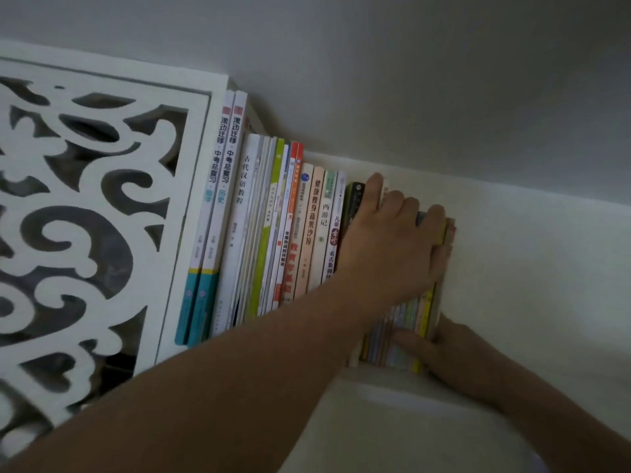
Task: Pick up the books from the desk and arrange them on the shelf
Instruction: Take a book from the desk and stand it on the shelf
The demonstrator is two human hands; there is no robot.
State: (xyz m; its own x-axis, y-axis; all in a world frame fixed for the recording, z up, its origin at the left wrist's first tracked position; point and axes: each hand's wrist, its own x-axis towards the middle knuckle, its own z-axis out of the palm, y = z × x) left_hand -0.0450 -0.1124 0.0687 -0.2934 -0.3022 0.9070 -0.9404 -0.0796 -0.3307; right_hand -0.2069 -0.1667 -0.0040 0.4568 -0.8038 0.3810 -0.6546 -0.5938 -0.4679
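A row of books (273,227) stands upright on the white shelf (392,380), spines facing me. At the row's right end is a batch of thin pastel books (406,315). My left hand (399,240) reaches across from the lower left and lies over the top of this batch, fingers curled over its upper edge. My right hand (444,349) holds the batch's lower end, thumb across the spines and fingers round its right side. A dark book (355,199) stands just left of my left hand.
A white carved openwork panel (85,206) closes the shelf on the left. The pale wall (529,268) lies right of the books and above them. Two tall white-and-teal books (218,199) lean against the panel.
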